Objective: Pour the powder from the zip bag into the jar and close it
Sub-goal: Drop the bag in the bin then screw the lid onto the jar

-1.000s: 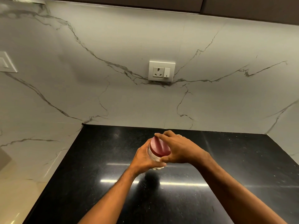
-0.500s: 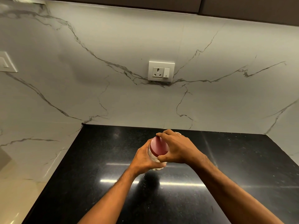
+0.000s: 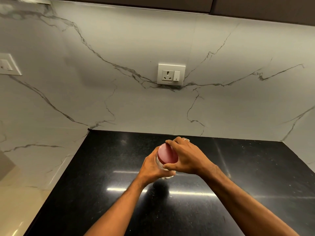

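The jar is held above the black countertop, roughly at its centre and nearer the back wall than the viewer. Only a narrow strip of its clear body shows between the two hands. Its red lid sits on top, tilted toward the camera.

The left hand wraps the jar body from the left and below, fingers curled round it. This grip appears intended to fix the body against rotation. The right hand covers the lid from the right: the fingers arch over the far rim and the thumb presses the near rim, so the lid is grasped round its edge. A ring shows on one finger. This opposed hold is consistent with screwing the lid down, which suggests the closing step. Whether the lid is fully seated cannot be determined. The zip bag is not in view.

The countertop is polished dark stone. It reflects strip lights, and fine pale specks lie just below the jar. Veined marble panels form the back and side walls. A socket with switch is mounted on the back wall, a second switch plate on the left wall, and dark cabinets run overhead.
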Tool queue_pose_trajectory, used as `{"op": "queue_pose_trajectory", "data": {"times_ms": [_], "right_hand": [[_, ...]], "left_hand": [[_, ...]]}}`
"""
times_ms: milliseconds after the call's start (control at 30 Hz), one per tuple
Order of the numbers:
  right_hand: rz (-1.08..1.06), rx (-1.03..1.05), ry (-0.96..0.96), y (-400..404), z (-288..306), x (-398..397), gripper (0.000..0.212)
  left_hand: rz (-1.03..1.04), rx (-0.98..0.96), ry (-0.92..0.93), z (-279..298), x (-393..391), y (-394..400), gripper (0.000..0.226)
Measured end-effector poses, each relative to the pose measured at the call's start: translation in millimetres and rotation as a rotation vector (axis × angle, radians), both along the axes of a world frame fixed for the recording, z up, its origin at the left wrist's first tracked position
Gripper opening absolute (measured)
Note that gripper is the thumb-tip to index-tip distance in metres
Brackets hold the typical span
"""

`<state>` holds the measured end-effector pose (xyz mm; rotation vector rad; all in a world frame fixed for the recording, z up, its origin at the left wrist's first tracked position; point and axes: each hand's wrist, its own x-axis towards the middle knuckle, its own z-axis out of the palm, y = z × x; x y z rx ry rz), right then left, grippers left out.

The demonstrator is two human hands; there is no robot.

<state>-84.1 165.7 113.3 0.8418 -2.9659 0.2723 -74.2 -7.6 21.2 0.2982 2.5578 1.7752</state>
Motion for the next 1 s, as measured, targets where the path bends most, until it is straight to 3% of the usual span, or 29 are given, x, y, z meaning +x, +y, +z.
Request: {"op": "queue_pose_trajectory", "data": {"times_ms": [300,433,567,633,767,1000], "right_hand": [[-0.007,-0.159,0.018,1.5,-22.4,5.4,0.091],[-0.097,-0.533,-0.051,-2.6,-41.6,10.4,0.094],[-0.187,-0.930,-0.350,-4.3,-69.2,21.3,0.106],[-0.208,-1.052,-0.458,-5.3,-81.7,26.3,0.100],[-0.266,-1.088,-0.471,-8.5,-99.6,30.2,0.079],[-0.316,-1.075,-0.441,-10.2,-118.9,28.3,0.078]], "left_hand": [[0.022,0.062,-0.038,-5.8,3.1,3.9,0.097],[0.025,0.165,-0.092,-5.5,4.2,5.4,0.104],[0.016,0.196,-0.102,-6.1,7.2,7.6,0.101],[0.029,0.178,-0.081,-6.7,7.3,8.8,0.100],[0.035,0.140,-0.082,-10.8,5.4,8.3,0.104],[0.009,0.113,-0.157,-27.7,3.1,-2.4,0.097]]}}
